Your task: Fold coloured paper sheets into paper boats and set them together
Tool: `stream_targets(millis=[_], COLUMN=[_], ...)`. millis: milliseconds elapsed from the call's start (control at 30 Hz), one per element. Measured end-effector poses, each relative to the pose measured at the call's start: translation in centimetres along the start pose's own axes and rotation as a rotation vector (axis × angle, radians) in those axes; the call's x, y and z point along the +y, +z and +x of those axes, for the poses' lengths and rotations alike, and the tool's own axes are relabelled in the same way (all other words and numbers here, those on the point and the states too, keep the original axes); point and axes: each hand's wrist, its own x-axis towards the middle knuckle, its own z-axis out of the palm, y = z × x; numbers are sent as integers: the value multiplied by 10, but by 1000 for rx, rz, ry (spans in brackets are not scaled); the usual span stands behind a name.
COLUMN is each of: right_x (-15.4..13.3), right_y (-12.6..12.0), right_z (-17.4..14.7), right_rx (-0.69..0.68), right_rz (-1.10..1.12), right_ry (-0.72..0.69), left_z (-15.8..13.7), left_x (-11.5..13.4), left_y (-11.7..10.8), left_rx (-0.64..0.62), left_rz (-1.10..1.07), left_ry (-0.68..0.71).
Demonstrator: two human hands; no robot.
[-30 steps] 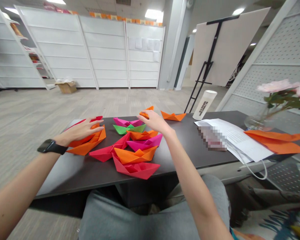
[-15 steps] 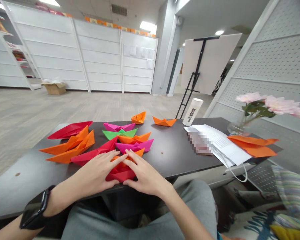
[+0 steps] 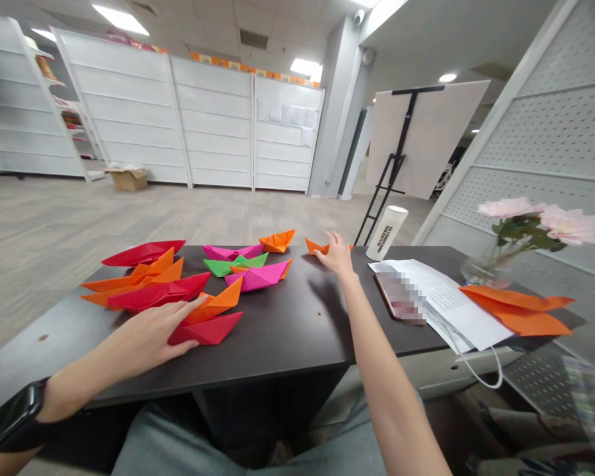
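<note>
Folded paper boats stand in two groups on the dark table. My left hand point(image 3: 161, 327) lies at the left ends of a red paper boat point(image 3: 215, 329) and an orange paper boat point(image 3: 223, 299) near the front edge, its thumb on the near side and fingers on the far side. At the back, my right hand point(image 3: 338, 256) reaches over another orange paper boat point(image 3: 313, 246), thumb and fingers apart; part of that boat is hidden. Behind my left fingers sits a longer red boat point(image 3: 163, 292). Magenta point(image 3: 258, 276) and green point(image 3: 235, 264) boats are in the middle.
A white cylinder point(image 3: 387, 233) stands at the back. To the right lie a phone point(image 3: 389, 301), papers point(image 3: 441, 294) and folded orange sheets point(image 3: 525, 314), beside a flower vase point(image 3: 480, 268). One orange boat point(image 3: 276, 242) sits at the back edge.
My right hand has left the front boats and moved out to the far orange boat. My left hand and the front boats have shifted left. The view has turned slightly left.
</note>
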Motion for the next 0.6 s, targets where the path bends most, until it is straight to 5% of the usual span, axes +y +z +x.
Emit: stream_targets(millis=[233, 600], right_x=[30, -7], right_y=[37, 37], right_z=[12, 3], right_rx=[-166, -300], right_rz=[-148, -132], right_ry=[10, -209], left_z=[-12, -23], left_x=[-18, -56], left_y=[0, -1], left_rx=[37, 63], left_rz=[-1, 43], left_ry=[-55, -131])
